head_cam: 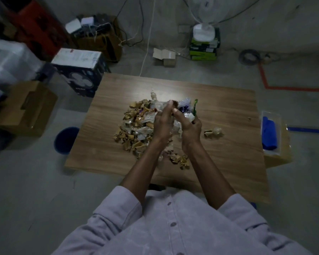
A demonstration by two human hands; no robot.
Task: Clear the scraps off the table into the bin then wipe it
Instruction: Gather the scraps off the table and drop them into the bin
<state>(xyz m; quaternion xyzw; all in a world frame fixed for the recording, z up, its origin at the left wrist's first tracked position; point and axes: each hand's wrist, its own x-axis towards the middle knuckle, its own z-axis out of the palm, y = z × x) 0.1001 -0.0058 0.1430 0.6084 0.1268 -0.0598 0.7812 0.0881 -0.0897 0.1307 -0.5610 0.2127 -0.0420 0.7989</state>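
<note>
Together, the left hand (163, 124) presses flat fingers and the right hand (191, 127) curls its fingers round scraps (176, 126) between them.

We wear a pale purple shirt (155, 236) with small round grey buttons (169, 203) down the front. The cloth looks soft and a bit washed out. The left sleeve (116, 208) and the right sleeve (241, 210) are rolled up with thick folds, and our forearms (145, 162) are bare.
</note>
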